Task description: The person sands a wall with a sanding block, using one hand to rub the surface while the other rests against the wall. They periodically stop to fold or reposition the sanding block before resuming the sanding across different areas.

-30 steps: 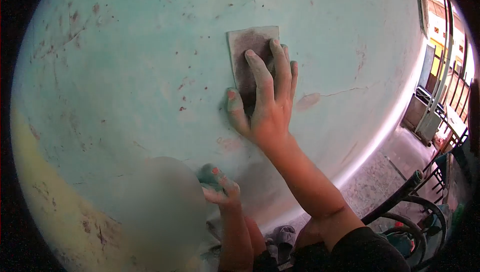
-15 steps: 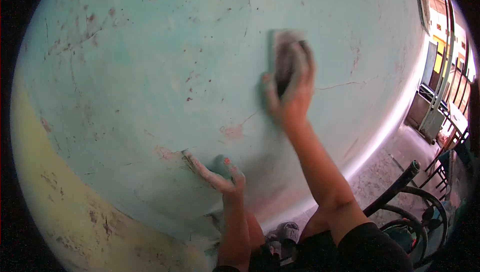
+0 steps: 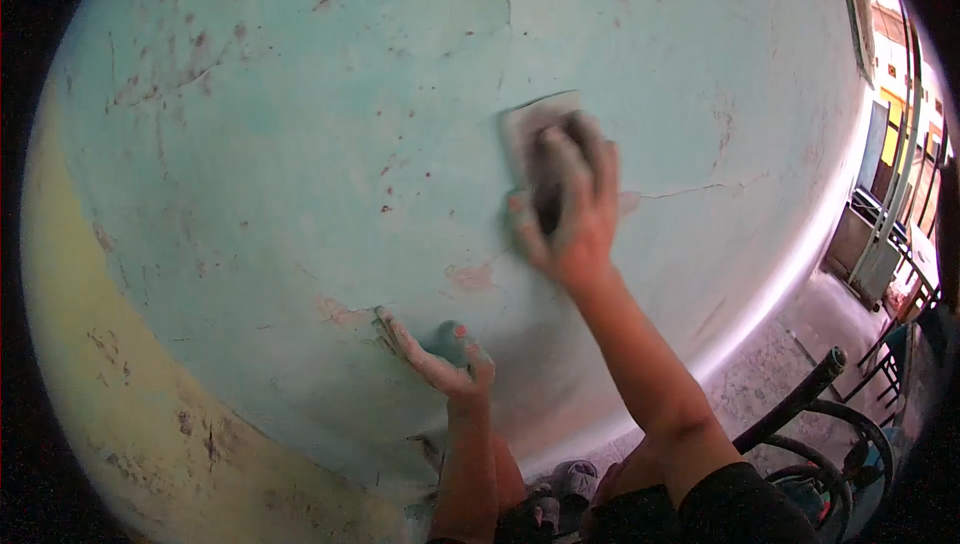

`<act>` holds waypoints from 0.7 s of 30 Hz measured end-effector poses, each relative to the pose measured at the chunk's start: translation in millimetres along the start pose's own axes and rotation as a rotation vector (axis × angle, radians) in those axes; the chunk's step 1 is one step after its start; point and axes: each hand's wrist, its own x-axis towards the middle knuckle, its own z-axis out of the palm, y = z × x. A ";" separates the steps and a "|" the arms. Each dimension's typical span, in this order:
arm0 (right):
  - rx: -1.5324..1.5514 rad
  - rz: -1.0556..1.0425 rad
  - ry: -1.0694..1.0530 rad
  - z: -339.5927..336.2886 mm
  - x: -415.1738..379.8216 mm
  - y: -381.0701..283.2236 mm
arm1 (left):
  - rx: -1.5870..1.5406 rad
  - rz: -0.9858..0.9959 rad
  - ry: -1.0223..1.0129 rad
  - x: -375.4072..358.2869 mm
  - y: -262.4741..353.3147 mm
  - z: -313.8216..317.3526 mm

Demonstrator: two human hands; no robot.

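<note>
A pale green wall with cracks and reddish-brown spots fills most of the view. Right of centre, my right hand is wrapped round the dark grip of a flat rectangular sanding block, whose pale plate lies against the wall. Lower down, my left hand rests on the wall with its fingers stretched out and the thumb apart, beside a reddish patch. Whitish dust coats the fingers of both hands.
Yellowish wall with dark stains runs along the lower left. A black tubular metal frame stands at the lower right. Beyond it are the dusty floor, metal bars and a bright opening. A shoe shows at the bottom.
My right hand and the sanding block have moved slightly left and down, and the block is now tilted. My left hand stays on the wall; the view has shifted slightly.
</note>
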 end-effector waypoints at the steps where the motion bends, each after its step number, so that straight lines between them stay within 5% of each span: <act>1: -0.010 -0.076 -0.060 0.1 -2.0 -4.6 | -0.003 0.001 -0.007 -2.0 -1.8 1.3; 4: -0.003 -0.145 -0.132 -6.5 2.8 8.8 | 0.045 0.047 0.018 -4.5 -6.7 1.5; 8: 0.006 0.080 0.223 -15.0 15.4 55.8 | 0.017 0.019 -0.022 -3.3 -6.1 -1.2; 13: -0.042 -0.023 0.150 -10.9 5.8 51.2 | -0.051 0.009 -0.079 41.0 36.1 -17.0; 15: -0.053 -0.036 0.125 -9.1 4.3 46.0 | -0.406 0.257 -0.218 81.2 53.1 -17.3; 21: -0.068 -0.047 0.100 -13.2 7.9 40.7 | -0.235 0.264 -0.164 96.2 42.1 -6.7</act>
